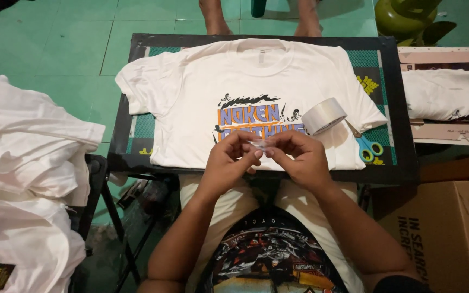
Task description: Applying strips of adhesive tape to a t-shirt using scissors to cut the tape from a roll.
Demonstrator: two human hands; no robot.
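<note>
T-shirt (245, 92) on table (397, 108), tape roll (324, 115) on shirt, scissors (367, 145) right of roll

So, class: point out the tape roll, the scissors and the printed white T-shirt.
tape roll (324, 115), head view, outer side.
scissors (369, 147), head view, blue handle.
printed white T-shirt (191, 97), head view, plain chest area.

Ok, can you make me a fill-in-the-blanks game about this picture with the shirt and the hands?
1. The roll of tape lies on the white ____.
2. The scissors have ____ handles.
3. The left hand and right hand pinch a small clear piece between their ____.
4. The floor tiles are ____.

Missing words: T-shirt; blue; fingers; green
</note>
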